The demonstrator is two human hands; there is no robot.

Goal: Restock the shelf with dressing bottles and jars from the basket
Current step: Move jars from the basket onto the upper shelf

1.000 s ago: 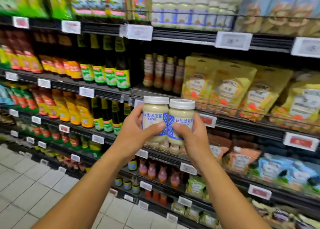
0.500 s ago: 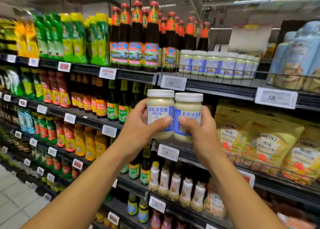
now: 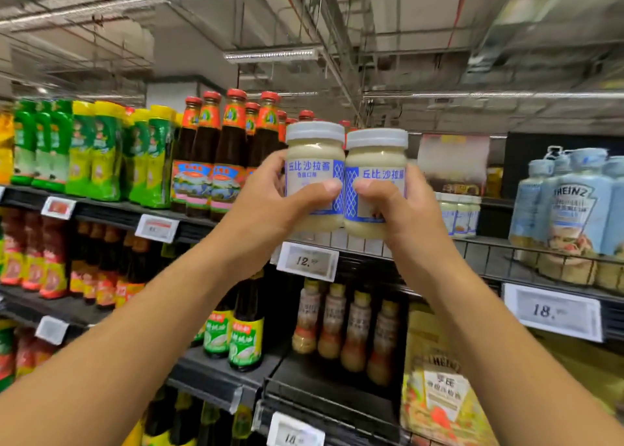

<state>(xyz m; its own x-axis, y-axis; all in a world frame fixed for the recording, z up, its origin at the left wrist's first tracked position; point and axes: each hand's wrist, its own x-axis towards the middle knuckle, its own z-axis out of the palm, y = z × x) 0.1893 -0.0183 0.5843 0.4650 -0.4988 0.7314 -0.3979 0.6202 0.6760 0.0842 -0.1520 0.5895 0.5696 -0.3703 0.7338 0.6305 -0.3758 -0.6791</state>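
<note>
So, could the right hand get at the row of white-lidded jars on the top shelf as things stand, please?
Probably to reach, not to grasp: the shelf jars stand just beyond the right hand with nothing visible between, but its fingers hold a jar.

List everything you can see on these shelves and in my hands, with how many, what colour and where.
left jar: one, cream with white lid and blue label, raised before the top shelf
right jar: one, same colours, right beside it
shelved jars: at least three, cream and white, top shelf right of the held pair
sauce bottles: several, dark with red caps, top shelf centre
pouches: several, green and yellow, top shelf left
Heinz pouches: several, pale blue, top shelf far right
dressing bottles: four, brown with yellow caps, shelf below
price tags: several, white, shelf edges
left grip: one, holds the left jar
right grip: one, holds the right jar
</note>
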